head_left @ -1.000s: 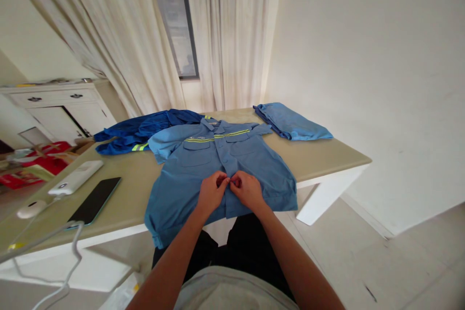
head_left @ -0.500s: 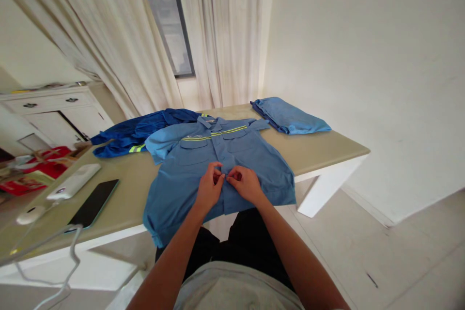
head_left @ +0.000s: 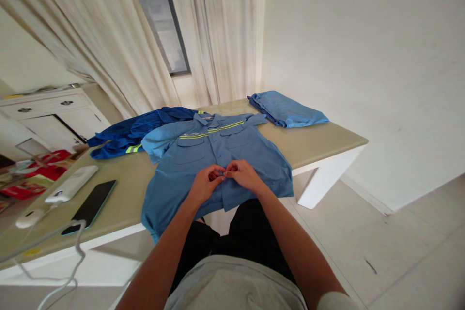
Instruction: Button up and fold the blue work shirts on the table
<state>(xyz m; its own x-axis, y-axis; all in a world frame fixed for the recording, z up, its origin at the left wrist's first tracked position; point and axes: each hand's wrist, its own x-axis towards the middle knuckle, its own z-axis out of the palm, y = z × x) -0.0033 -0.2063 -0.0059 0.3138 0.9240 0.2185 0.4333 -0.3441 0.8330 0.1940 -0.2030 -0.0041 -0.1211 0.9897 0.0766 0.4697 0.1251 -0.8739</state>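
While the left hand (head_left: 206,182) and right hand (head_left: 242,175) pinch the front of the shirt (head_left: 192,155) side by side, it lies spread on the olive table (head_left: 319,144), its hem past the near edge. Curtains (head_left: 222,34) flank a narrow window (head_left: 156,14) behind, a plain wall (head_left: 356,58) rises at the right, a cabinet (head_left: 78,116) stands far left, and the floor (head_left: 403,261) is tiled.

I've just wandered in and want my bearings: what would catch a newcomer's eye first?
Probably the yellow-striped blue shirt spread on the table, with the left fingers and right fingers close together at its front. Behind it, to the left, lies a crumpled darker blue garment; folded blue clothing lies at the back right.
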